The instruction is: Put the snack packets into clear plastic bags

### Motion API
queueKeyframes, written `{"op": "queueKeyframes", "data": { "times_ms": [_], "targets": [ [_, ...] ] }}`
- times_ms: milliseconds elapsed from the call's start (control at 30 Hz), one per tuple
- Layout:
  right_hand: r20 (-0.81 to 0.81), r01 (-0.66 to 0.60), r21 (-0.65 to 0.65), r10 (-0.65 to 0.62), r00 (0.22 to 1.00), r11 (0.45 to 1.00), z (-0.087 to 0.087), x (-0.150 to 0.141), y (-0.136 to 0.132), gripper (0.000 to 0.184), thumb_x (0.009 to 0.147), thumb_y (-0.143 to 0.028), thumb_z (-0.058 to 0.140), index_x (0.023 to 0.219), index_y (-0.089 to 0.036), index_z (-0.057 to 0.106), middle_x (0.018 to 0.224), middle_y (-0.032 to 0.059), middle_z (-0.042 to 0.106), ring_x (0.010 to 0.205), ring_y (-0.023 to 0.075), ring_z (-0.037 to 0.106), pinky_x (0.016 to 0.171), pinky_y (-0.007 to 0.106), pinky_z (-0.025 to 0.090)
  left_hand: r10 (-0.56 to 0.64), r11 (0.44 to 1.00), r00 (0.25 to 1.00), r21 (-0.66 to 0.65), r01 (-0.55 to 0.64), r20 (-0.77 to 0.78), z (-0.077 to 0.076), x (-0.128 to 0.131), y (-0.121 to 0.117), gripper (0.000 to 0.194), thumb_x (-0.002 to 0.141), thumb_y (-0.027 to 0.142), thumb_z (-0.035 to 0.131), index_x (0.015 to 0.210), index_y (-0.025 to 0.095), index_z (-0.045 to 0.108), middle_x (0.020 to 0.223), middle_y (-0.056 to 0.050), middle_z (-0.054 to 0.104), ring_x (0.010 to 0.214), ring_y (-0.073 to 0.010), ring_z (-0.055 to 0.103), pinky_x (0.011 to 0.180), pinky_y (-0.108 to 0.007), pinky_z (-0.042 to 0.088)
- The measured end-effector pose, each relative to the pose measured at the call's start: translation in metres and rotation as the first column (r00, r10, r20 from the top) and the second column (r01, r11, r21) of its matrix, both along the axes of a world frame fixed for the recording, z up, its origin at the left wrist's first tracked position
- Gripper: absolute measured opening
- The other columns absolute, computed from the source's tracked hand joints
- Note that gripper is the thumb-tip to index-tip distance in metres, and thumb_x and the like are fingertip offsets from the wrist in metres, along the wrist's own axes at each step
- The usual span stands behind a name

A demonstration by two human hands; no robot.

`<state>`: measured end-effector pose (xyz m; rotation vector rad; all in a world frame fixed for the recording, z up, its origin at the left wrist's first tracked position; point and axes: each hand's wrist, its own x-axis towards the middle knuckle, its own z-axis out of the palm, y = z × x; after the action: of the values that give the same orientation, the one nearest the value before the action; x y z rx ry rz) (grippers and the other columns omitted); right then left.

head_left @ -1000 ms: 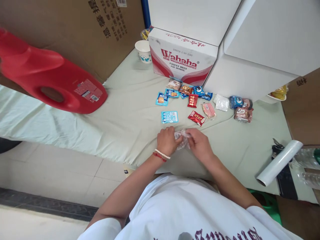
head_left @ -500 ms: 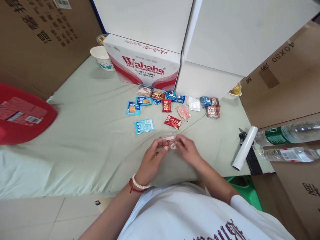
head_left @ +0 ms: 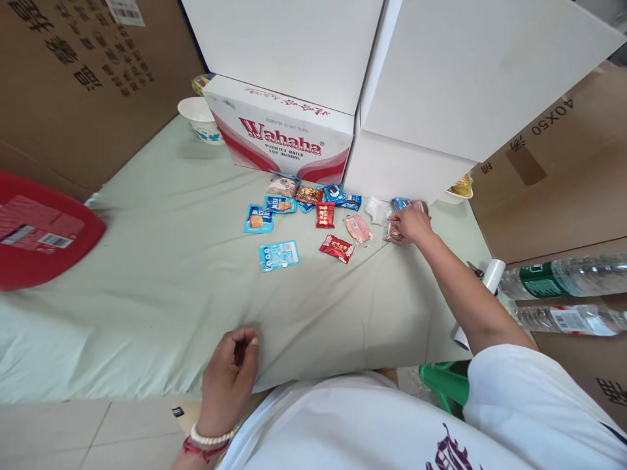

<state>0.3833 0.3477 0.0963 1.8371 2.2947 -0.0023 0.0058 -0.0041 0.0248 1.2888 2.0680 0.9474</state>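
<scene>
My right hand (head_left: pixel 414 225) is stretched out to the far right, with its fingers closed on a clear-wrapped snack packet (head_left: pixel 393 233) on the cloth. A blue packet (head_left: pixel 400 203) lies just beyond those fingers, and a white packet (head_left: pixel 378 210) is to their left. Part of this cluster is hidden behind the hand. Near the front edge, my left hand (head_left: pixel 229 375) is loosely curled, thumb close to forefinger, with nothing visible in it. Between the hands lie a light-blue packet (head_left: pixel 279 256), a red packet (head_left: pixel 336 248) and a pink packet (head_left: pixel 358 229).
More small packets (head_left: pixel 309 194) lie before the Wahaha carton (head_left: pixel 281 143). A paper cup (head_left: pixel 200 119) stands left of it. A red jug (head_left: pixel 44 228) is at far left. A white roll (head_left: pixel 492 277) and plastic bottles (head_left: pixel 578 274) lie right, near my right forearm.
Both hands were together on a clear-wrapped packet. They have parted: my left hand drew back left toward the front edge, while the right reached out to the packets at right.
</scene>
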Motion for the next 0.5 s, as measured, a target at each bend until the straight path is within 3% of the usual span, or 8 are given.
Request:
{"op": "queueKeyframes", "data": {
  "times_ms": [100, 200, 300, 433, 500],
  "targets": [
    [0.038, 0.002, 0.142, -0.007, 0.999, 0.99, -0.001, -0.012, 0.0, 0.026, 0.091, -0.022, 0.053, 0.105, -0.014, 0.073, 0.114, 0.0207, 0.066, 0.117, 0.0357, 0.045, 0.094, 0.043, 0.037, -0.017, 0.99, 0.991, 0.138, 0.036, -0.135, -0.004, 0.003, -0.007, 0.019, 0.092, 0.038, 0.055, 0.096, 0.022, 0.064, 0.09, -0.004, 0.069, 0.081, -0.0206, 0.066, 0.077, -0.032, 0.051],
    [-0.046, 0.007, 0.218, 0.003, 0.999, 0.976, -0.001, -0.022, 0.002, 0.035, 0.091, -0.021, 0.052, 0.12, -0.014, 0.07, 0.12, 0.0197, 0.064, 0.118, 0.036, 0.043, 0.093, 0.043, 0.037, -0.038, 0.977, 0.986, 0.199, 0.071, -0.163, -0.007, 0.004, -0.009, 0.012, 0.092, 0.03, 0.055, 0.094, 0.022, 0.064, 0.088, -0.003, 0.068, 0.078, -0.0187, 0.065, 0.074, -0.03, 0.05],
    [-0.06, -0.012, 0.158, 0.022, 0.998, 0.987, -0.005, -0.033, 0.009, 0.042, 0.089, -0.022, 0.054, 0.128, -0.015, 0.068, 0.124, 0.018, 0.063, 0.12, 0.0352, 0.043, 0.094, 0.043, 0.037, -0.054, 0.972, 0.986, 0.217, 0.088, -0.156, -0.007, 0.004, -0.008, 0.01, 0.092, 0.026, 0.054, 0.093, 0.022, 0.064, 0.086, -0.002, 0.067, 0.076, -0.0175, 0.064, 0.072, -0.029, 0.049],
    [-0.011, 0.032, 0.072, -0.031, 0.999, 0.997, -0.012, -0.042, 0.02, 0.032, 0.088, -0.014, 0.05, 0.108, -0.013, 0.075, 0.11, 0.0197, 0.07, 0.116, 0.0337, 0.048, 0.092, 0.042, 0.036, -0.063, 0.966, 0.984, 0.239, 0.103, -0.168, -0.006, 0.005, -0.007, 0.011, 0.092, 0.024, 0.053, 0.093, 0.022, 0.064, 0.086, -0.003, 0.067, 0.078, -0.0179, 0.064, 0.075, -0.029, 0.05],
    [-0.018, 0.044, 0.08, -0.043, 0.999, 0.996, -0.011, -0.043, 0.023, 0.033, 0.089, -0.012, 0.048, 0.107, -0.014, 0.075, 0.105, 0.0191, 0.071, 0.113, 0.0328, 0.05, 0.09, 0.04, 0.037, -0.063, 0.967, 0.985, 0.234, 0.099, -0.158, -0.005, 0.005, -0.008, 0.011, 0.091, 0.025, 0.053, 0.093, 0.022, 0.064, 0.087, -0.003, 0.068, 0.079, -0.018, 0.065, 0.075, -0.03, 0.051]
  ]
}}
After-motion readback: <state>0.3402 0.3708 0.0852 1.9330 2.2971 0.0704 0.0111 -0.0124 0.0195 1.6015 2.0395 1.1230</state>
